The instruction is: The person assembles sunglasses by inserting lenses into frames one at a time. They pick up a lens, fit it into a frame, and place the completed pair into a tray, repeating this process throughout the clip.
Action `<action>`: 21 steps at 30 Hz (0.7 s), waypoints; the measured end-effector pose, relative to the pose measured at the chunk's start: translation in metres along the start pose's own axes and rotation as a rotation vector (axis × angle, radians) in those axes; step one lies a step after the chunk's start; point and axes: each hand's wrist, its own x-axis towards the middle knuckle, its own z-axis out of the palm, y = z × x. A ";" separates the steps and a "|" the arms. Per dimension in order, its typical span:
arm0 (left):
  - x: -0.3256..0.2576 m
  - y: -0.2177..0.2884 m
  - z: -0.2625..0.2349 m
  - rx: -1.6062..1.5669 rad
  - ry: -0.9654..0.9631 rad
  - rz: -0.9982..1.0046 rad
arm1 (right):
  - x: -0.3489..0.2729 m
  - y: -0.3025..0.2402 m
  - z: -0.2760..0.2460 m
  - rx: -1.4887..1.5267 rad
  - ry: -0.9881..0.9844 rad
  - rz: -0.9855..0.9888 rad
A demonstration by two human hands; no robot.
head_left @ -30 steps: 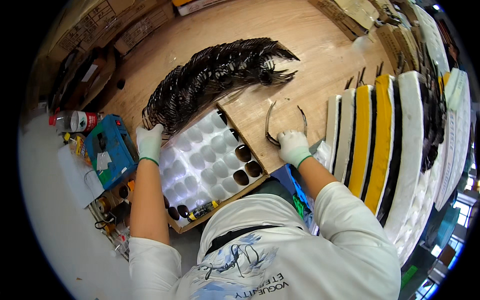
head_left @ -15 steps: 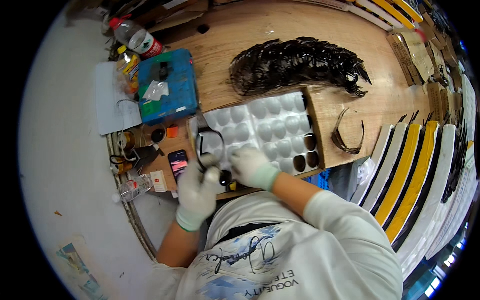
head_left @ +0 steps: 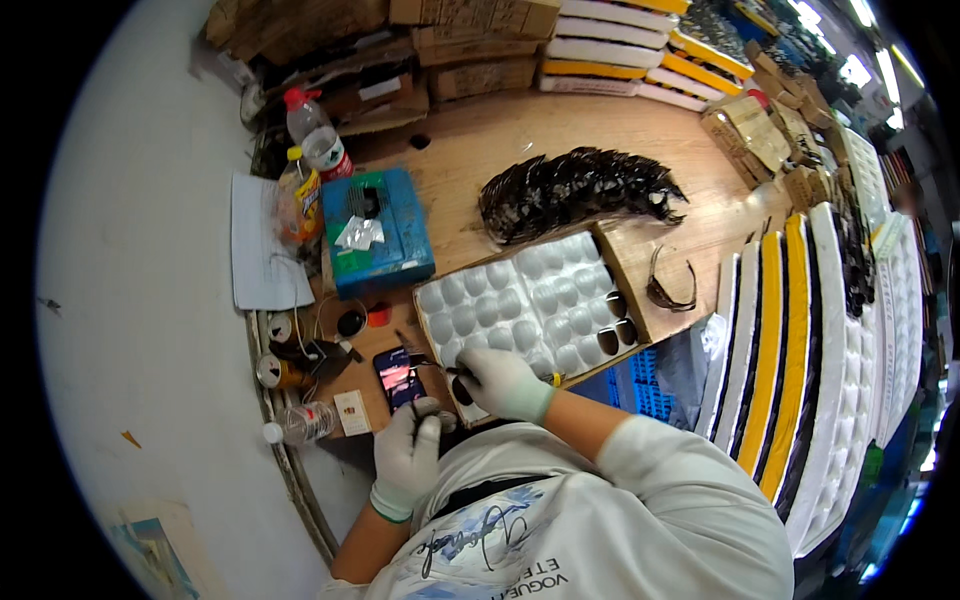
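Observation:
Both my hands wear white gloves and meet at the near edge of the wooden table. My right hand pinches a thin dark glasses frame, whose slim parts stick out to the left above a phone. My left hand is curled just below it, thumb up against the frame's lower side. Most of the frame is hidden by my fingers. Right beyond my hands lies a white moulded tray with a few dark lenses in its right-hand pockets.
A pile of dark frames lies behind the tray, one loose frame to its right. A blue box, bottles, paper and small tins stand left. Stacked trays line the right, cardboard boxes the back.
A second ago my hands were apart, the right near the loose frame, the left at the tray's far corner. They came together at the near edge holding a frame, and my view swung left.

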 end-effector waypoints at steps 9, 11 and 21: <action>0.011 0.031 0.022 0.062 -0.399 0.058 | -0.081 -0.051 -0.060 0.843 0.278 0.125; 0.010 0.034 0.020 0.001 -0.454 0.082 | -0.090 -0.055 -0.062 1.065 0.286 0.223; -0.004 0.064 0.026 -0.002 -0.561 0.116 | -0.110 -0.026 -0.092 1.161 -0.129 0.164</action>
